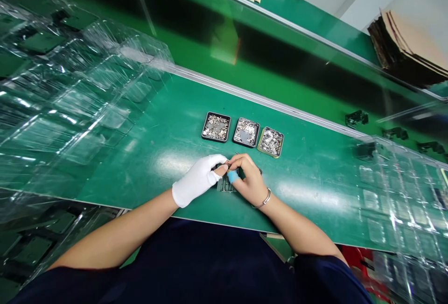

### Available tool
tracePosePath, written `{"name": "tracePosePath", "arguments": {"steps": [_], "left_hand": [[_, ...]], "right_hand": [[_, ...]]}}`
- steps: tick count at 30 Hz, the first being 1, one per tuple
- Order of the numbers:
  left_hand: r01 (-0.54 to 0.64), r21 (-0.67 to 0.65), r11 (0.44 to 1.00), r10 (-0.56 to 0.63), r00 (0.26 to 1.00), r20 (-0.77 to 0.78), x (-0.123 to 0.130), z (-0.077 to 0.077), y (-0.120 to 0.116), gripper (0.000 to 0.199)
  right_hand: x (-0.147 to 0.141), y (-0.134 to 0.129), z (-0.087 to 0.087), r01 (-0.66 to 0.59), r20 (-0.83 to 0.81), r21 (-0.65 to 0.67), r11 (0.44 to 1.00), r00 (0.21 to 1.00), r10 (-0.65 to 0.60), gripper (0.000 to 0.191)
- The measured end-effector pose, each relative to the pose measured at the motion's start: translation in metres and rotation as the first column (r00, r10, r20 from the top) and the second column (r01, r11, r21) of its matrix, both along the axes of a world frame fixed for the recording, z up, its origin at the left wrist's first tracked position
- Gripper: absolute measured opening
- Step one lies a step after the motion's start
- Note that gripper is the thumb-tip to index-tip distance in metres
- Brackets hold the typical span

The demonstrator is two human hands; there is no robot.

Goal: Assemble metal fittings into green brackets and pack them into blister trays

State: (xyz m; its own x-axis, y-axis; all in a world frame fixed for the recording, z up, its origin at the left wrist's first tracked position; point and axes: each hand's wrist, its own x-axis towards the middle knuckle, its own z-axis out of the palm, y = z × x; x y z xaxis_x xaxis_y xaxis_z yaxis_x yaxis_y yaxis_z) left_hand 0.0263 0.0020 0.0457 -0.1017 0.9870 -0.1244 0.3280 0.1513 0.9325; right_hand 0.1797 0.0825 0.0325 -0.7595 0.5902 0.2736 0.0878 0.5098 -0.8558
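Note:
My left hand wears a white glove that leaves the thumb tip and a fingertip bare. Its fingers are pinched together and meet those of my right hand, which has blue tape around the thumb and a silver bracelet at the wrist. What they pinch is small and mostly hidden by the fingertips. Directly below the fingers is a dark grey-green slotted block, partly covered by both hands. Just beyond stand three small trays of shiny metal pieces: a left tray, a middle tray and a right tray.
Clear plastic blister trays are piled along the left of the green bench. More clear trays stand at the right, near several black parts. A metal rail runs behind; cardboard sheets lie on the upper shelf.

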Motion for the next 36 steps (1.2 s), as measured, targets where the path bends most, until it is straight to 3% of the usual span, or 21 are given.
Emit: {"name": "tracePosePath", "arguments": {"steps": [3, 5, 11, 13, 15, 18, 20, 23, 25, 27, 28, 30, 33, 36], "left_hand": [[-0.054, -0.010, 0.999, 0.054, 0.998, 0.036, 0.002, -0.003, 0.000, 0.021], [-0.093, 0.002, 0.996, 0.093, 0.996, 0.007, 0.004, -0.004, -0.001, 0.020], [-0.112, 0.159, 0.981, 0.163, 0.921, -0.355, 0.008, -0.003, -0.004, 0.020], [-0.145, 0.200, 0.969, 0.202, 0.932, -0.302, 0.004, -0.001, -0.004, 0.023], [-0.233, 0.209, 0.950, 0.266, 0.953, -0.147, -0.004, 0.001, -0.004, 0.027], [-0.341, 0.174, 0.924, 0.343, 0.939, 0.020, -0.019, 0.004, -0.005, 0.030], [-0.359, 0.144, 0.922, 0.360, 0.933, 0.023, -0.026, 0.005, -0.006, 0.031], [-0.343, 0.100, 0.934, 0.349, 0.935, -0.059, -0.030, 0.000, -0.005, 0.032], [-0.281, 0.073, 0.957, 0.289, 0.945, -0.150, -0.029, -0.006, -0.003, 0.033], [-0.192, 0.061, 0.979, 0.201, 0.946, -0.252, -0.026, -0.014, -0.001, 0.033], [-0.148, 0.066, 0.987, 0.161, 0.939, -0.305, -0.024, -0.018, 0.000, 0.033], [-0.079, 0.097, 0.992, 0.112, 0.906, -0.408, -0.021, -0.025, 0.000, 0.031], [-0.011, 0.170, 0.985, 0.098, 0.853, -0.513, -0.019, -0.033, 0.001, 0.027], [0.013, 0.221, 0.975, 0.111, 0.836, -0.537, -0.021, -0.038, 0.003, 0.024]], "right_hand": [[0.001, 0.004, -0.003, -0.023, -0.020, -0.241, 0.970, 1.000, 0.018, 0.010], [0.001, 0.004, -0.003, -0.027, -0.002, -0.309, 0.951, 1.000, 0.028, 0.010], [0.002, 0.007, 0.000, -0.054, 0.077, -0.158, 0.986, 0.995, 0.067, 0.014], [0.005, 0.013, -0.003, -0.035, 0.070, -0.230, 0.973, 0.996, 0.052, 0.016], [0.010, 0.018, -0.005, -0.032, 0.043, -0.268, 0.963, 0.998, 0.045, 0.022], [0.018, 0.012, -0.001, -0.163, 0.110, -0.035, 0.986, 0.980, 0.166, 0.047], [0.021, 0.003, 0.004, -0.253, 0.220, 0.155, 0.955, 0.951, 0.217, 0.067], [0.021, 0.008, 0.012, -0.197, 0.211, 0.198, 0.960, 0.965, 0.155, 0.067], [0.022, 0.041, 0.018, -0.038, 0.141, 0.135, 0.990, 0.990, 0.019, 0.065], [0.029, 0.096, 0.024, 0.212, 0.121, 0.065, 0.975, 0.968, -0.219, 0.061], [0.034, 0.129, 0.028, 0.357, 0.144, 0.032, 0.933, 0.923, -0.358, 0.057], [0.050, 0.193, 0.036, 0.616, 0.307, 0.034, 0.787, 0.743, -0.595, 0.049], [0.072, 0.263, 0.048, 0.716, 0.342, 0.096, 0.692, 0.629, -0.698, 0.037], [0.086, 0.290, 0.058, 0.694, 0.337, 0.138, 0.706, 0.638, -0.693, 0.028]]}}
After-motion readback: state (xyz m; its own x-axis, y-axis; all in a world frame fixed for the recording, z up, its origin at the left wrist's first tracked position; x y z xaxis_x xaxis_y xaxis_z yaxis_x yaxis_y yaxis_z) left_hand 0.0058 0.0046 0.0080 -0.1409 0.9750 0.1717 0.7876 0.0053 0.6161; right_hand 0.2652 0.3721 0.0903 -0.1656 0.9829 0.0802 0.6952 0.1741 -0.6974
